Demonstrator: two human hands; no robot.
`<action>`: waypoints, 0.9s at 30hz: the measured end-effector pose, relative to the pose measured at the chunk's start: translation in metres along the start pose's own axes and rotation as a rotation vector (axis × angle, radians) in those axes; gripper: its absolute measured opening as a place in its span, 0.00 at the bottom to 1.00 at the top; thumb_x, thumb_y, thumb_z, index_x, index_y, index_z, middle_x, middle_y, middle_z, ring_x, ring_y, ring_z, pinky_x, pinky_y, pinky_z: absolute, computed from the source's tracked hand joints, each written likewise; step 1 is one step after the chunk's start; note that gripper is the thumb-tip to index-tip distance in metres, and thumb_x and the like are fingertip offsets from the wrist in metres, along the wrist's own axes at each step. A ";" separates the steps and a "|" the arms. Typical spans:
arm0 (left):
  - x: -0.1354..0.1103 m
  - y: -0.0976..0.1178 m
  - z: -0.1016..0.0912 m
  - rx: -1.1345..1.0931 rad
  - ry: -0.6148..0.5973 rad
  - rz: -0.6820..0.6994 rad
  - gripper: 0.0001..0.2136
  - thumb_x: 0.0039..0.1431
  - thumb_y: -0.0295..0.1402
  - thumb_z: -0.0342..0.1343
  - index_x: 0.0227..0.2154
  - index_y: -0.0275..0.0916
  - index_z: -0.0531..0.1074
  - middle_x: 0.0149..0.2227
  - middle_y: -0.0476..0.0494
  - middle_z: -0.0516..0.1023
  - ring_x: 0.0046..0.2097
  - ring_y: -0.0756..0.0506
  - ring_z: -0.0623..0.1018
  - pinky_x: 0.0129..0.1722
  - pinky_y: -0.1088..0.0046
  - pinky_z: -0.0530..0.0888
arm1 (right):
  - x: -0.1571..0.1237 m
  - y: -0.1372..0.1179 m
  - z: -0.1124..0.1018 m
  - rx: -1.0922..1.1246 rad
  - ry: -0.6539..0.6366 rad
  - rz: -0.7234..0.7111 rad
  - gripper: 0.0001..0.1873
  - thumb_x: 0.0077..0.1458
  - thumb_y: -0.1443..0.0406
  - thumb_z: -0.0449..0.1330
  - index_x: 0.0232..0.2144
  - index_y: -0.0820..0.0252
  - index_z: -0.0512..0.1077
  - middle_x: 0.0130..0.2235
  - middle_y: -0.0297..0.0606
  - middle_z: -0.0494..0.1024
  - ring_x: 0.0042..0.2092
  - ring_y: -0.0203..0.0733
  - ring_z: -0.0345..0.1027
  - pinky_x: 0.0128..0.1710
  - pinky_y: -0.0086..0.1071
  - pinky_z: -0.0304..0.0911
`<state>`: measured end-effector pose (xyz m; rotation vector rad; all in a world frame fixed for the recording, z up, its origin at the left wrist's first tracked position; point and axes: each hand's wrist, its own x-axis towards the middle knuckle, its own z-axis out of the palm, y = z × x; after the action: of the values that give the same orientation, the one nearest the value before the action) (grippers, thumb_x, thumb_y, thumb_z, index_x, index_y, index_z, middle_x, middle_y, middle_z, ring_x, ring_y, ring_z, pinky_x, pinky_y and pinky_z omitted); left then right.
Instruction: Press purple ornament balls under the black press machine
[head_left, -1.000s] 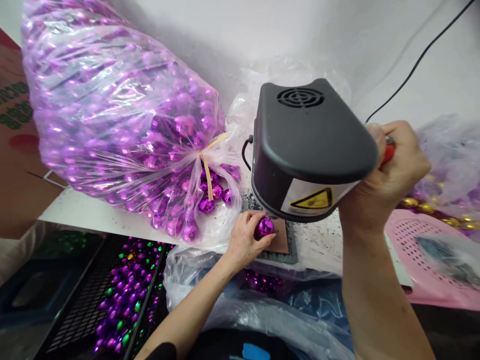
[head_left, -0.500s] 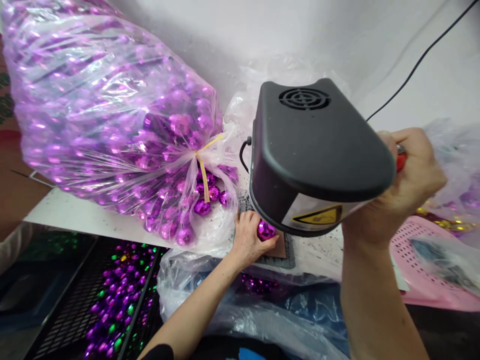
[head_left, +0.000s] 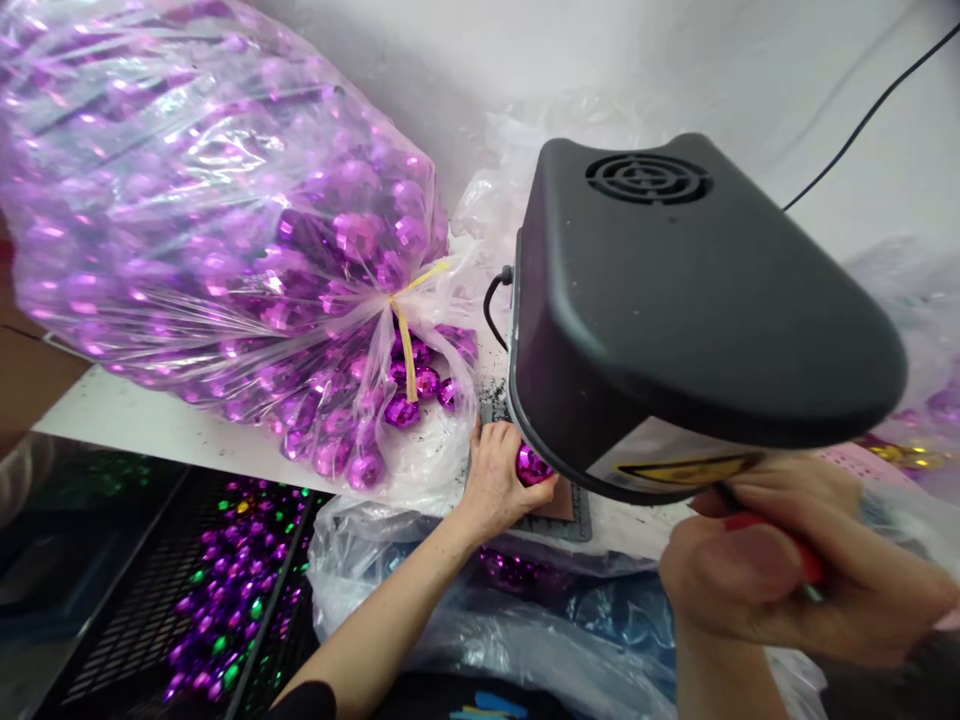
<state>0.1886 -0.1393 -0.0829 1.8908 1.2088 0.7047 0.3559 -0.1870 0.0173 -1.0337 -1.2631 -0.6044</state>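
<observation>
My left hand (head_left: 496, 475) is closed on a shiny purple faceted ball (head_left: 533, 464), thumb and fingers around it, over a brown block (head_left: 556, 503) on a grey mat (head_left: 581, 522). Above and to the right looms a black machine housing (head_left: 697, 300) with a round vent and a yellow warning label, hiding part of the mat. Right of the machine's lower edge, my right hand (head_left: 795, 570) is curled around a red-handled tool (head_left: 811, 562). A dark tip of it shows by the fingers; its exact kind is hidden.
A big clear bag of purple faceted balls (head_left: 225, 230), tied with yellow ribbon, fills the left. Below it stands a black crate (head_left: 127, 590) with purple and green beads. Clear plastic sheeting (head_left: 405, 580) hangs along the table's front. A black cable (head_left: 862, 135) runs along the wall.
My right hand has come down from beside the machine to below its front edge, with the red-handled tool. The housing looks larger and farther right. My left hand stays on the ball.
</observation>
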 end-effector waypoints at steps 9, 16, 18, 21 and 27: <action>0.000 -0.008 0.006 -0.020 0.026 0.033 0.19 0.50 0.41 0.68 0.46 0.46 0.75 0.50 0.41 0.78 0.56 0.33 0.73 0.60 0.49 0.70 | -0.016 -0.003 -0.003 0.063 -0.012 -0.050 0.14 0.58 0.64 0.56 0.22 0.65 0.64 0.22 0.32 0.67 0.31 0.32 0.67 0.40 0.35 0.68; 0.001 -0.007 0.003 -0.012 0.030 0.045 0.19 0.50 0.42 0.68 0.45 0.45 0.75 0.48 0.40 0.78 0.55 0.34 0.73 0.59 0.50 0.70 | -0.032 -0.004 0.003 -0.008 0.075 -0.034 0.16 0.61 0.60 0.54 0.25 0.64 0.68 0.24 0.34 0.68 0.33 0.35 0.68 0.39 0.35 0.67; 0.001 -0.006 0.003 0.002 0.039 0.051 0.18 0.50 0.42 0.68 0.44 0.45 0.75 0.47 0.41 0.78 0.54 0.34 0.73 0.59 0.50 0.70 | -0.035 -0.004 0.002 -0.022 0.054 -0.031 0.15 0.61 0.61 0.54 0.26 0.64 0.68 0.25 0.35 0.69 0.34 0.36 0.69 0.40 0.36 0.67; 0.001 -0.004 0.002 0.019 0.041 0.061 0.17 0.50 0.41 0.67 0.42 0.44 0.75 0.46 0.41 0.78 0.54 0.34 0.73 0.59 0.49 0.70 | -0.040 -0.002 -0.005 -0.040 -0.038 -0.017 0.13 0.61 0.61 0.54 0.29 0.64 0.69 0.28 0.37 0.72 0.38 0.40 0.72 0.41 0.38 0.68; 0.002 -0.006 0.006 0.019 0.068 0.082 0.15 0.48 0.37 0.68 0.40 0.43 0.76 0.45 0.42 0.78 0.52 0.35 0.73 0.59 0.48 0.70 | -0.063 0.006 -0.012 -0.074 -0.137 0.022 0.04 0.55 0.67 0.58 0.33 0.62 0.71 0.32 0.37 0.75 0.42 0.40 0.72 0.42 0.37 0.68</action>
<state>0.1908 -0.1376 -0.0912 1.9546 1.1895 0.8103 0.3512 -0.2056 -0.0441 -1.1652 -1.3554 -0.5752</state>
